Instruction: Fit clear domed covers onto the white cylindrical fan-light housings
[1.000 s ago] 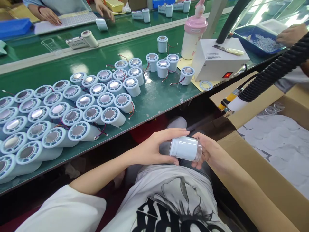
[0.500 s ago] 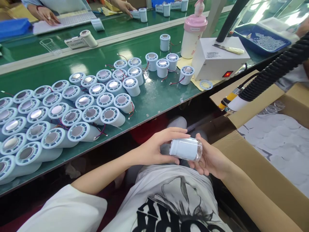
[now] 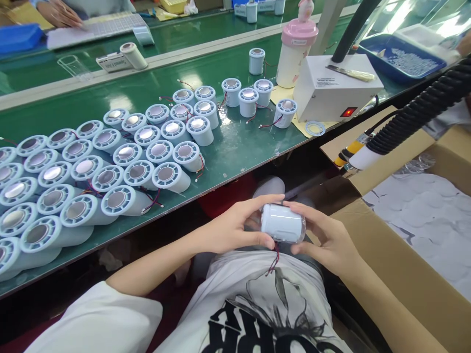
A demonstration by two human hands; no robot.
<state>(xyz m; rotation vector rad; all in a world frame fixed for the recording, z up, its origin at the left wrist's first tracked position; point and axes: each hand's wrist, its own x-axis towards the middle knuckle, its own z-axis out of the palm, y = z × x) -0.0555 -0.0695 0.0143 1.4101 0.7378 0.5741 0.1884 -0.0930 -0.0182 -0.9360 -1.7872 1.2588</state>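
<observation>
I hold a pale blue cylinder part [image 3: 282, 223] on its side above my lap, below the table's front edge. My left hand [image 3: 235, 228] grips its left end with thumb under and fingers over. My right hand [image 3: 327, 240] wraps its right end, fingers curled over the top. A thin red wire [image 3: 274, 260] dangles from the part's underside. Many more of the same cylinders [image 3: 110, 162], each with a round metal disc on its end, lie in rows on the green table [image 3: 239, 147].
A white box with a lit red switch [image 3: 336, 88] and a pink-capped bottle [image 3: 296, 46] stand at the table's right. A black ribbed hose [image 3: 415, 113] hangs over an open cardboard box [image 3: 412, 235]. Other people's hands work at the far side.
My right hand has shifted from cradling the cylinder underneath to curling over its top. The part has turned and its red wire now hangs below.
</observation>
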